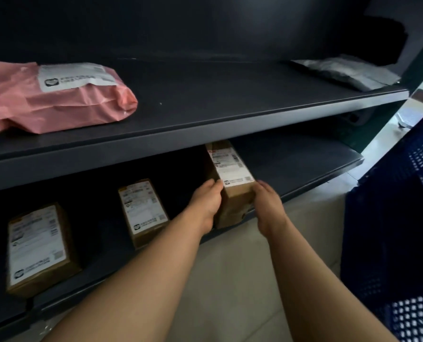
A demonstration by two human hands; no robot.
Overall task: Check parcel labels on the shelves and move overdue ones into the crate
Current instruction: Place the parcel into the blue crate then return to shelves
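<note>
Both hands on one cardboard parcel [232,186], one each side. My left hand [206,203] grips its left side, fingers curled round the near corner with the thumb up by the top edge. My right hand [269,208] clasps the right side, fingers wrapped down over the near end. The parcel sits lengthwise on the lower shelf [291,164], near end at the front lip, far end running back under the upper shelf [205,99]. It has a white label on top; the print is too blurred to read. Left of my hands on the same shelf is a middle box [141,211], labelled and well apart, then a far-left box [39,248], also labelled, near the front edge. The upper shelf holds a pink mailer bag [52,95] with a white label at left and a grey mailer bag [346,72] at the right back corner. The shelving is dark grey metal with a dim interior. A dark blue perforated crate [390,230] stands at my right, beside the shelf end. The pale tiled floor [230,280] runs under my forearms, and it is brighter past the shelf end.
</note>
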